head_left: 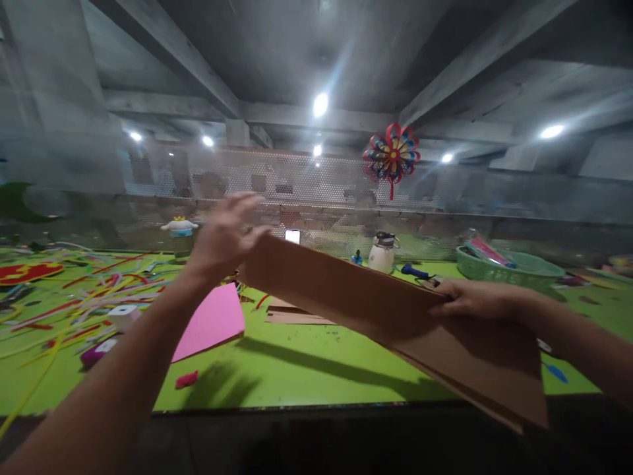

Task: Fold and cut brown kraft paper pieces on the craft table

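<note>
A long piece of brown cardboard slants in the air above the green table, its right end lower and nearer to me. At least two layers show along its lower edge. My right hand is closed on its upper edge, thumb on the near side. At the raised left end is my left hand, blurred by motion, fingers stretched out and thumb apart by the corner; whether it touches the cardboard I cannot tell. More cardboard strips lie flat behind, partly hidden. A pink sheet rests beside my left forearm.
Colourful strips litter the left of the green table. A white box and a pink scrap lie there. Behind stand a pale jug, a blue-handled tool and a green basket. A pinwheel hangs on the mesh.
</note>
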`<state>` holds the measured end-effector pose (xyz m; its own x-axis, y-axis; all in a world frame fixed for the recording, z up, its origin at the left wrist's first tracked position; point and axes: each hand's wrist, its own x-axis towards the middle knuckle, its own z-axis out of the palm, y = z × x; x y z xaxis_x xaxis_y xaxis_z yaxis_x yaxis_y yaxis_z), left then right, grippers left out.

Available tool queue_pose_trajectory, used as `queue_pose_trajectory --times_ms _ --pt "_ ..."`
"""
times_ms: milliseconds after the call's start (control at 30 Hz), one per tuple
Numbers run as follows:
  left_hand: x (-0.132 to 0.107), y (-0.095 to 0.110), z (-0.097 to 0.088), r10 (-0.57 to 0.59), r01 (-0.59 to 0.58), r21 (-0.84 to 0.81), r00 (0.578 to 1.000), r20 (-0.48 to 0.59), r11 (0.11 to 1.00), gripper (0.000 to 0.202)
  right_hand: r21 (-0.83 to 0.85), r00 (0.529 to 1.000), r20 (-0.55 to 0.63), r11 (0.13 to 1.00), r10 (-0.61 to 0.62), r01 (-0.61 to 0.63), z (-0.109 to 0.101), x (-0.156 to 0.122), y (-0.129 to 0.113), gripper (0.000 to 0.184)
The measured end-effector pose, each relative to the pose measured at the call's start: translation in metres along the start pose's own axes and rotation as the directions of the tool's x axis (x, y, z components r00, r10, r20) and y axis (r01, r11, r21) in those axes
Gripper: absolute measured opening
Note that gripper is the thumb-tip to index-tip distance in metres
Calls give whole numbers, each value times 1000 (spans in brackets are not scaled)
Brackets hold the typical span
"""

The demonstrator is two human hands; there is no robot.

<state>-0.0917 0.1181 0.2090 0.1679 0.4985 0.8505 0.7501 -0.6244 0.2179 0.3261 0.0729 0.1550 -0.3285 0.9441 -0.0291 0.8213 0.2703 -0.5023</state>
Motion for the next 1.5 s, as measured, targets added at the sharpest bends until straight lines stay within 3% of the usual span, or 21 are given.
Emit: queue_pose_trajectory --times_ms 33,67,100,133,167,200,233,267,333,400,433,500,667,867,1033,1100,1167,1333,1400,1500 --pt "-15 5 -4 -147 116 -128 953 -264 985 48 129 997 58 990 44 -51 9 -9 0 33" --pt "-35 10 -3 -329 228 -305 881 -339 925 45 269 990 122 957 77 -108 20 -18 -1 33" --pt "-58 18 3 -473 327 -487 856 -211 810 43 402 982 162 902 100 -158 35 -27 -3 33" --pt "-83 26 13 -557 473 -604 829 57 642 42 509 979 167 841 114 -185 51 -36 -6 33" --pt "-107 35 26 -570 617 -650 754 327 444 45 600 980 165 777 114 -191 69 -44 -9 33" --pt "-127 46 41 -530 697 -675 678 510 241 49 686 982 147 703 119 -188 88 -50 -13 35" --pt "-143 56 56 -405 745 -665 623 669 49 52 759 982 139 622 130 -190 106 -56 -17 38" --pt "-154 65 69 -312 729 -678 626 715 -91 54 805 980 153 559 130 -200 124 -61 -21 40" --pt "-159 77 91 -261 645 -722 673 692 -250 46 857 978 148 475 145 -200 156 -66 -29 41" --pt "-150 80 105 -353 623 -700 605 714 -348 33 884 981 151 428 119 -188 181 -68 -36 43" --pt "-144 79 110 -388 621 -687 567 727 -379 29 894 984 148 412 100 -176 190 -69 -39 44" --pt "-135 72 117 -412 613 -678 540 734 -405 26 907 988 136 392 77 -155 202 -69 -45 46" --pt "-131 55 126 -362 614 -667 561 745 -422 30 911 978 182 358 99 -206 206 -73 -56 54" --pt "-138 59 132 -383 507 -696 591 710 -508 28 938 974 106 306 201 -165 231 -83 -68 58" --pt "-145 63 127 -371 543 -675 570 733 -500 26 878 978 -45 474 204 -58 255 -101 -70 59" --pt "-147 62 122 -357 563 -666 568 742 -489 25 839 976 -100 544 195 -23 251 -104 -65 60" --pt "-148 62 120 -334 589 -657 570 751 -471 28 829 963 -169 558 208 25 238 -100 -60 62" --pt "-148 70 123 -280 638 -649 589 758 -414 34 904 933 -270 396 240 160 199 -66 -63 68" --pt "-150 73 126 -274 650 -642 584 764 -406 35 875 925 -316 440 210 199 196 -52 -71 64" --pt "-154 75 130 -269 654 -643 586 764 -399 37 855 915 -358 459 185 242 210 -41 -82 62"
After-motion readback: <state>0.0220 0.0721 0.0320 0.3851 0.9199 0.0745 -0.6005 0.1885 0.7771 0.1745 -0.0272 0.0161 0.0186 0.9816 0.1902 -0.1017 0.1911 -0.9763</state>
